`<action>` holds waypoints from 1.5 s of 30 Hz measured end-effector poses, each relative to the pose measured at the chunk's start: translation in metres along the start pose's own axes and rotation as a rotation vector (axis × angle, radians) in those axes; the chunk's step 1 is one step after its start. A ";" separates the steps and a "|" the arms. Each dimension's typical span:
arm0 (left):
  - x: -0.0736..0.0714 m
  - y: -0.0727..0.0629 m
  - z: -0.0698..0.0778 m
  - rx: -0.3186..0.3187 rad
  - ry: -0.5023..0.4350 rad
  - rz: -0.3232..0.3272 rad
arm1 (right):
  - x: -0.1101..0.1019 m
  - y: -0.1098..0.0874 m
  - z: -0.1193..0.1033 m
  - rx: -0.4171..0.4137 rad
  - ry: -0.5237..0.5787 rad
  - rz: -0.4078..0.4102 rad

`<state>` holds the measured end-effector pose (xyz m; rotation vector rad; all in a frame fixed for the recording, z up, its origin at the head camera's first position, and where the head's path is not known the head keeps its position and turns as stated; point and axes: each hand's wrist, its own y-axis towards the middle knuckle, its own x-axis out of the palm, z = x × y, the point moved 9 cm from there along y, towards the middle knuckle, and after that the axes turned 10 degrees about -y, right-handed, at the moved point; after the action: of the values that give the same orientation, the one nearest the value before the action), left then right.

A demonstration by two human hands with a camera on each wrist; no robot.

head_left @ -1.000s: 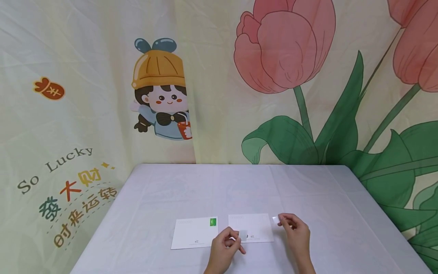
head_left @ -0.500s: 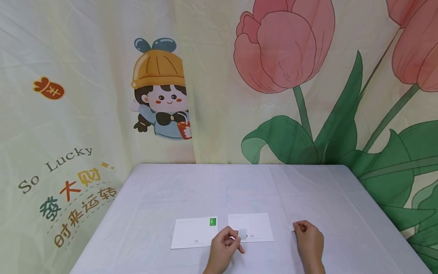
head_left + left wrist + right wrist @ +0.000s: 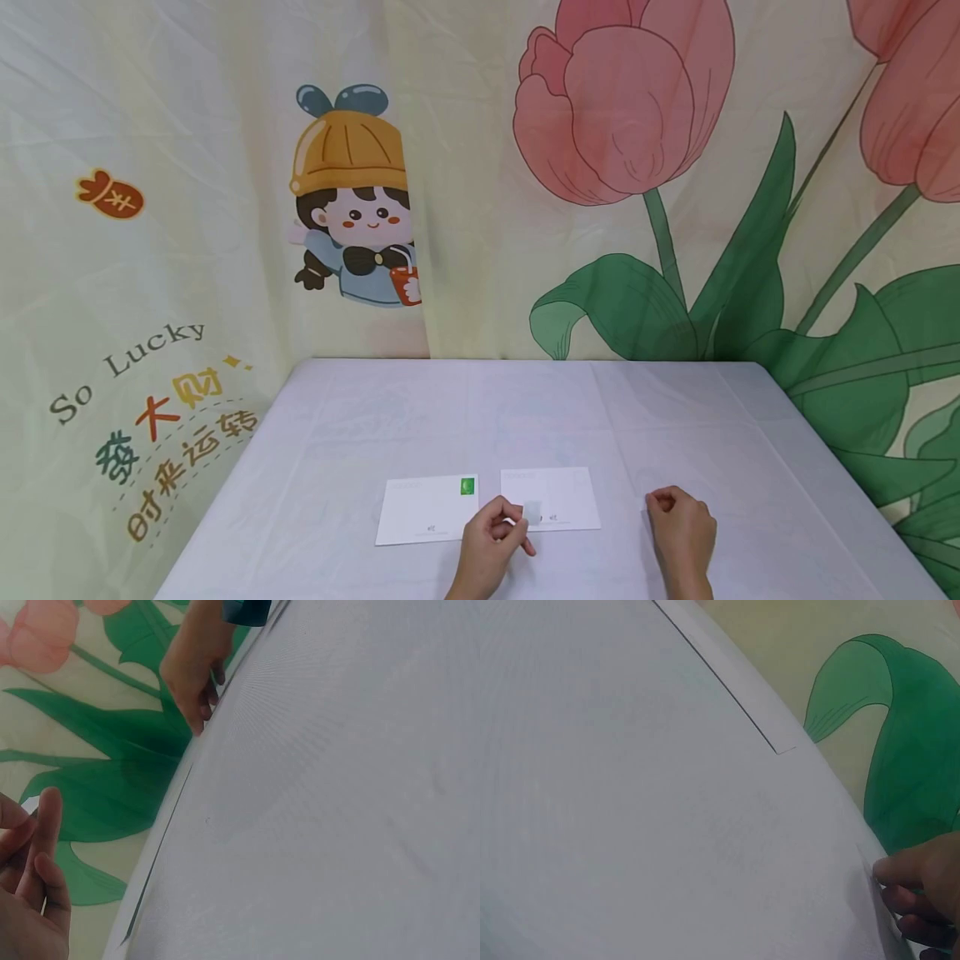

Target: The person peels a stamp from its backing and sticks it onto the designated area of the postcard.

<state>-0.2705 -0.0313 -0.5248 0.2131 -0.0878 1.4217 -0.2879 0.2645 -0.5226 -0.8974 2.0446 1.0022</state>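
My left hand (image 3: 492, 537) pinches a small pale translucent sticker (image 3: 532, 512) between fingertips, above the lower left of a white envelope or card (image 3: 555, 492) with small print. In the left wrist view, a white corner of the sticker (image 3: 30, 803) shows between the fingers. Left of it lies a similar white envelope or card (image 3: 423, 508) with a green stamp (image 3: 467, 486) at its top right corner. My right hand (image 3: 682, 529) is low at the table, right of both, thumb and forefinger together. The small white scrap it held earlier is hidden by the fingers now.
A white cloth covers the table (image 3: 420, 408). Behind it hangs a pale curtain (image 3: 480, 250) printed with tulips, a cartoon figure and lettering. The table's far edge meets this curtain.
My right hand has moved right and toward me, away from the right envelope or card, then down by the table. Its white scrap has gone from sight. The left hand stays almost still.
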 end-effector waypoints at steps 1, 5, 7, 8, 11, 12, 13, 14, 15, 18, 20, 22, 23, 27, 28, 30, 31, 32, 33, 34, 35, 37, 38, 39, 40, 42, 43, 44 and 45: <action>0.000 0.000 0.000 -0.003 0.001 0.001 | -0.001 0.000 0.000 -0.002 0.002 0.007; 0.000 -0.001 0.000 -0.009 0.000 0.004 | -0.002 0.000 -0.001 0.003 0.022 0.034; 0.000 -0.001 0.000 -0.012 -0.003 0.004 | -0.001 -0.001 -0.003 0.015 0.066 0.031; 0.000 -0.001 0.000 -0.012 -0.004 0.003 | 0.000 -0.001 -0.005 0.018 0.091 0.027; 0.001 -0.001 0.001 -0.014 -0.010 0.002 | 0.001 -0.002 -0.016 0.022 0.183 0.012; 0.001 -0.001 0.001 -0.015 -0.011 0.002 | 0.000 -0.003 -0.021 0.008 0.218 0.013; 0.001 -0.001 0.001 -0.016 -0.012 0.001 | -0.001 -0.004 -0.026 -0.007 0.252 0.015; 0.001 -0.001 0.001 -0.017 -0.013 0.000 | -0.003 -0.006 -0.033 -0.033 0.287 0.019; 0.001 -0.001 0.001 -0.017 -0.012 0.000 | -0.005 -0.008 -0.039 -0.063 0.329 0.027; 0.001 -0.002 0.000 -0.020 -0.014 -0.001 | -0.009 -0.015 -0.060 -0.185 0.453 0.030; 0.001 -0.002 -0.001 -0.023 -0.018 -0.002 | -0.008 -0.021 -0.074 -0.257 0.542 -0.011; 0.001 -0.001 -0.002 -0.027 -0.025 -0.003 | -0.007 -0.027 -0.087 -0.322 0.619 -0.070; 0.001 -0.001 -0.002 -0.028 -0.031 -0.004 | -0.007 -0.030 -0.093 -0.355 0.651 -0.101; 0.002 -0.001 -0.002 -0.030 -0.049 -0.015 | -0.006 -0.042 -0.114 -0.484 0.734 -0.208; 0.002 -0.001 -0.001 -0.029 -0.057 -0.019 | -0.006 -0.045 -0.118 -0.520 0.742 -0.224; 0.004 -0.002 0.004 -0.018 -0.067 -0.032 | -0.005 -0.051 -0.126 -0.590 0.753 -0.255; 0.005 -0.003 0.008 -0.009 -0.073 -0.039 | -0.004 -0.054 -0.129 -0.623 0.762 -0.266; 0.006 -0.004 0.012 -0.004 -0.075 -0.044 | -0.004 -0.056 -0.132 -0.653 0.768 -0.274; 0.007 -0.005 0.016 -0.001 -0.076 -0.048 | -0.005 -0.059 -0.135 -0.680 0.770 -0.280; 0.008 -0.006 0.019 0.003 -0.075 -0.052 | -0.005 -0.060 -0.137 -0.702 0.772 -0.284; 0.010 -0.007 0.023 0.007 -0.074 -0.056 | -0.005 -0.062 -0.139 -0.721 0.773 -0.285; 0.011 -0.008 0.027 0.009 -0.073 -0.060 | -0.006 -0.064 -0.141 -0.744 0.773 -0.278; 0.011 -0.008 0.028 0.008 -0.073 -0.062 | -0.006 -0.064 -0.142 -0.747 0.771 -0.276; 0.011 -0.008 0.028 0.010 -0.077 -0.065 | -0.006 -0.064 -0.142 -0.746 0.769 -0.274; 0.012 -0.008 0.028 0.013 -0.083 -0.069 | -0.007 -0.064 -0.143 -0.746 0.768 -0.271; 0.012 -0.008 0.028 0.019 -0.092 -0.075 | -0.008 -0.065 -0.143 -0.744 0.766 -0.266; 0.012 -0.007 0.028 0.023 -0.097 -0.079 | -0.007 -0.065 -0.143 -0.741 0.766 -0.267; 0.012 -0.007 0.027 0.027 -0.101 -0.082 | -0.007 -0.065 -0.143 -0.741 0.765 -0.266; 0.012 -0.007 0.027 0.029 -0.104 -0.084 | -0.007 -0.065 -0.143 -0.742 0.764 -0.265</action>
<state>-0.2599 -0.0261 -0.4968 0.3116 -0.1422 1.3288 -0.2707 0.1165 -0.4738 -2.1457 2.0192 1.4368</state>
